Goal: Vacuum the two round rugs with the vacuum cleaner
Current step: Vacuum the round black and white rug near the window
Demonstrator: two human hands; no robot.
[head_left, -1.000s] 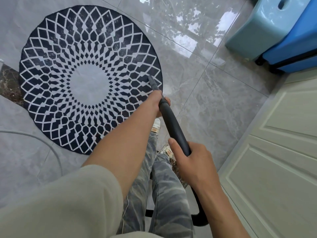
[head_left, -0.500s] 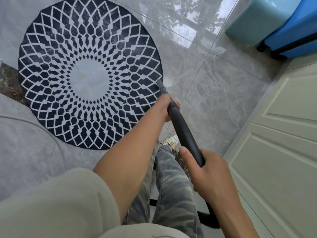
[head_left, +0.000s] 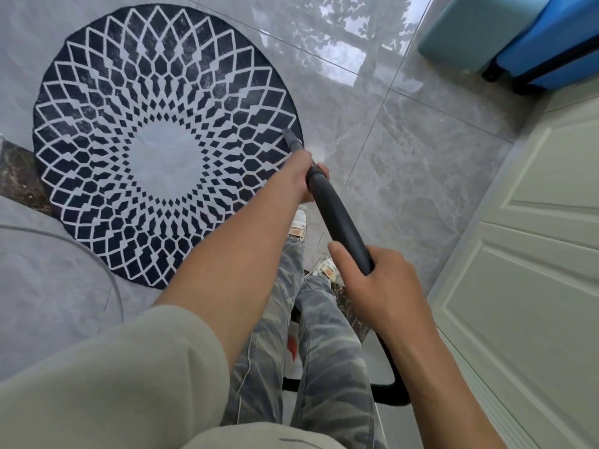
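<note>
the left hand (head_left: 302, 177) grips the dark vacuum wand (head_left: 340, 222) just behind its nozzle (head_left: 291, 140), whose tip sits at the right edge of the 1 round navy-and-white rug (head_left: 97, 131) on grey floor tiles (head_left: 421, 163); the right hand (head_left: 382, 286) is curled round the wand farther back.

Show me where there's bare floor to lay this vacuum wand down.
Widest bare patch: the grey tiles between the round rug and the cream door, running up to the blue cases. Crowded: underfoot, with the shoes and the looping black hose.
</note>
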